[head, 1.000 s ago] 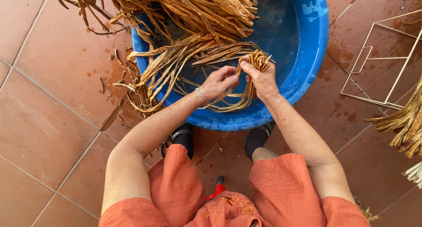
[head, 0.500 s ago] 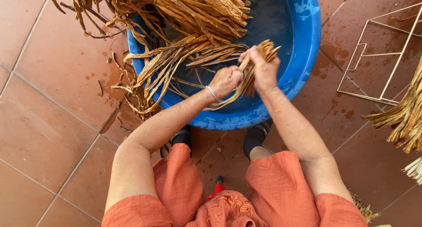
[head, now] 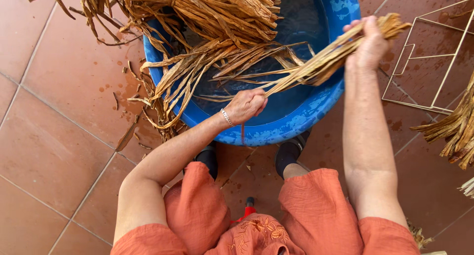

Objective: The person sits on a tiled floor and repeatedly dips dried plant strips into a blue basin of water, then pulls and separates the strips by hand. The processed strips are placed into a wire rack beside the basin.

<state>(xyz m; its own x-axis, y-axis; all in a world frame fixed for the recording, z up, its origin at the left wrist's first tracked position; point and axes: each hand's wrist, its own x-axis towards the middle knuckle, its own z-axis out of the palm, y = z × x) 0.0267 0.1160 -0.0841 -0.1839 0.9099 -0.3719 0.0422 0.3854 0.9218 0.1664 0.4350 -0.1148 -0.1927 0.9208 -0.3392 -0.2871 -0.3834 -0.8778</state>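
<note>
We hold the bundle of wet straw strips (head: 316, 70) slantwise over the blue tub (head: 296, 124), our right hand (head: 368, 45) closed on its raised end, our left hand (head: 247, 106) (nearer us) closed lower down.

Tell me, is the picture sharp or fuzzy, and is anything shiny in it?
Head view: soft, even daylight with only faint shadows; the round blue plastic tub shows pale wet sheen on its rim; the bundle of tan dried plant strips, gripped by the left hand and the right hand, looks sharp; the wet reddish floor tiles glisten slightly.
</note>
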